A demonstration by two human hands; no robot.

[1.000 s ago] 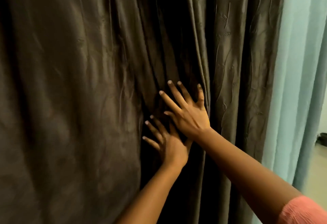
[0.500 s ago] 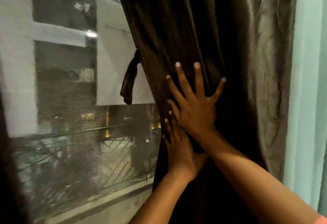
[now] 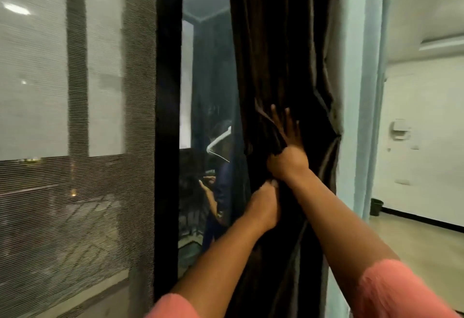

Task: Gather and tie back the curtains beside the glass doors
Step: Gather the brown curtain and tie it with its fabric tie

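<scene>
Gather mostly done, tie not started, by my read. Dark brown satin-sheen curtain (image 3: 281, 53) is bunched into a narrow vertical column between the black door frame post (image 3: 167, 116) and the pale blue sheer curtain (image 3: 356, 91); glass to the left of the bunch is uncovered.

Right hand (image 3: 286, 152): wrist bent, fingers spread fairly straight, pressing flat into the folds at mid-height. Not gripping as far as I can see.

Left hand (image 3: 263, 207): just below the right one, fingers curled into the cloth, holding a fold; fingertips buried, so grip depth unclear.

No tie-back band or hook visible. Left to do: cinch the bundle, find the tie, loop and fasten.

Fabric: slick, light-catching, deep lengthwise pleats, crumpled pinch at the bunch's right edge. Probably slips loose if released. Grey mesh screen (image 3: 75, 192) over the left pane is finely woven, see-through.
</scene>
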